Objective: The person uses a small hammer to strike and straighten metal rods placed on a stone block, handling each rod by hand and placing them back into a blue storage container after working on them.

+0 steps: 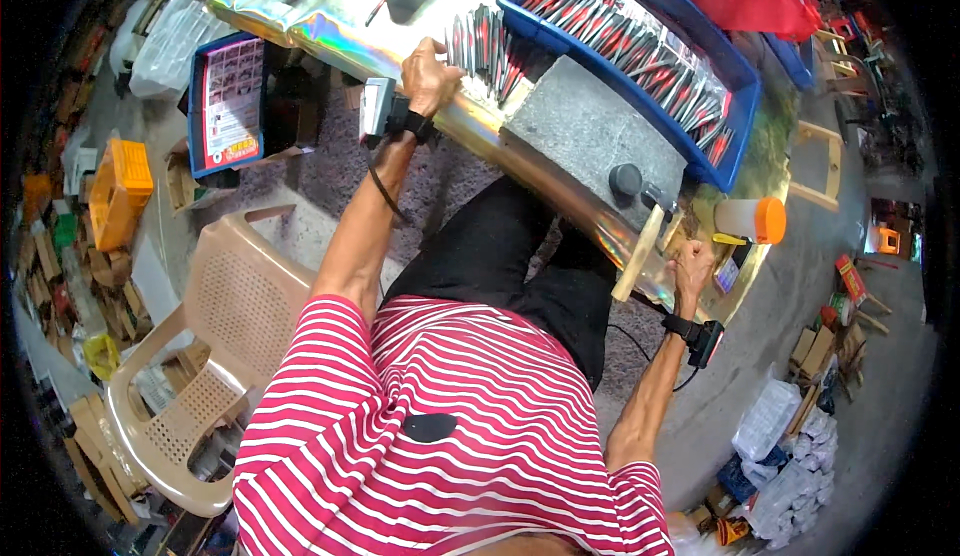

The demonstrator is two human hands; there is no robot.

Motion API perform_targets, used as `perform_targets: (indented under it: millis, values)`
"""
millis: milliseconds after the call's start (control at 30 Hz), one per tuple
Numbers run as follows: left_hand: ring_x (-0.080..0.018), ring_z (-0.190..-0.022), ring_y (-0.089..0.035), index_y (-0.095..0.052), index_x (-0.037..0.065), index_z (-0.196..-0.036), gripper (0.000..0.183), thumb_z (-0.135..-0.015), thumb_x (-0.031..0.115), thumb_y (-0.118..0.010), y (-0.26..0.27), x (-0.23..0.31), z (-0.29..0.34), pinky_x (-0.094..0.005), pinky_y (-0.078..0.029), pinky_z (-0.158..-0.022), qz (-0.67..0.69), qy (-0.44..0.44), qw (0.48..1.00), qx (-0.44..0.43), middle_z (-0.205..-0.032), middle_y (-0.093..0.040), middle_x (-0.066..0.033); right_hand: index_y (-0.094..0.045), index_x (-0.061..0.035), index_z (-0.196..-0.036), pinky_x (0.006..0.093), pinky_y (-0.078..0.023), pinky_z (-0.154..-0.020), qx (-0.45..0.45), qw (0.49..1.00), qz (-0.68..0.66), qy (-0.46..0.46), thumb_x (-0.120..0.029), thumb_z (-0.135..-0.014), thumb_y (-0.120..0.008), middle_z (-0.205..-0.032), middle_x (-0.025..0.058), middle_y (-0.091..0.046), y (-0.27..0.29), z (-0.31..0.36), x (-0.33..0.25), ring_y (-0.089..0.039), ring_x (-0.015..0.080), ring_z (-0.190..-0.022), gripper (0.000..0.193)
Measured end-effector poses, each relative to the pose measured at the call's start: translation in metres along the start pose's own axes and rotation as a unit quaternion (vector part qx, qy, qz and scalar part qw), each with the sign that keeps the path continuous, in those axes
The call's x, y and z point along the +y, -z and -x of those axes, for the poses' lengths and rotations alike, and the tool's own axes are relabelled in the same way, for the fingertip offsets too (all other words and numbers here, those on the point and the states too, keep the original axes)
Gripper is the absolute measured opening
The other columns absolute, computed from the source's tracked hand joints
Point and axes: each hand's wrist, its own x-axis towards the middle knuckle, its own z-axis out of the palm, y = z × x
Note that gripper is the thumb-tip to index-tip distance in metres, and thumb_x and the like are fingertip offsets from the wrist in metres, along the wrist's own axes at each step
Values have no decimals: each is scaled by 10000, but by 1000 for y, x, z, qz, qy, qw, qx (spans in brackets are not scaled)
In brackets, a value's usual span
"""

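Head view: my left hand (430, 78) curls against the left end of a row of slim black-and-red pieces (480, 51) on the shiny table (345, 31); I can't tell whether it grips one. My right hand (692, 271) is bunched just right of a wooden handle (638, 254), its hold unclear. Between them lies a grey slab (590, 126); beyond it, a blue bin (602, 59) holds similar pieces.

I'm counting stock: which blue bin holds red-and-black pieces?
The long bin on the table, right of the left hand; the blue bin at left shows a printed sheet.
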Motion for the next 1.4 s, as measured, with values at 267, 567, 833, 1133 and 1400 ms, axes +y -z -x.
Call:
perform_targets:
  millis: [267, 567, 833, 1133, 1400]
  values:
    - [-158, -493, -559, -373, -78, -1020, 404, -700, -8, -609, 9, -1, 15, -232, -469, -384, 336, 110, 935, -31, -671, -578, -142, -460, 0, -703, 196, -402, -393, -13, 990, -129, -54, -73, -765, -471, -577, 20, -450, 6, 12, -28, -433, 75, -446, 96]
    - [-167, -704, -584, -381, -38, -1045, 401, -715, -9, -606, 34, 55, 64, -233, -530, -575, 634, 165, 746, -117, -846, -546, -96, -529, -9, -812, 180, -398, -434, 37, 929, -364, -54, -56, -727, -580, -637, 10, -486, 20, 36, -65, -445, 61, -483, 109]
    - [-130, -725, -553, -448, 7, -1013, 283, -758, 28, -570, 33, 122, 110, -217, -491, -607, 664, 153, 665, -306, -871, -542, -91, -565, 5, -855, 174, -392, -432, -132, 873, -469, 14, -36, -757, -551, -669, 17, -530, 6, 83, -170, -455, 48, -497, 107]
    - [-137, -683, -554, -464, 38, -926, 146, -798, 83, -516, 25, 146, 136, -223, -481, -560, 669, 205, 581, -415, -851, -547, -96, -536, 51, -884, 189, -405, -452, -190, 822, -535, 43, -6, -770, -519, -737, 61, -553, -7, 111, -213, -470, 67, -522, 129]
    - [-127, -665, -542, -472, 29, -896, 117, -809, 99, -506, 20, 145, 142, -213, -477, -556, 668, 218, 569, -427, -843, -547, -92, -501, 36, -862, 183, -399, -431, -170, 841, -511, 46, -18, -761, -536, -732, 68, -550, -7, 113, -210, -479, 66, -533, 120]
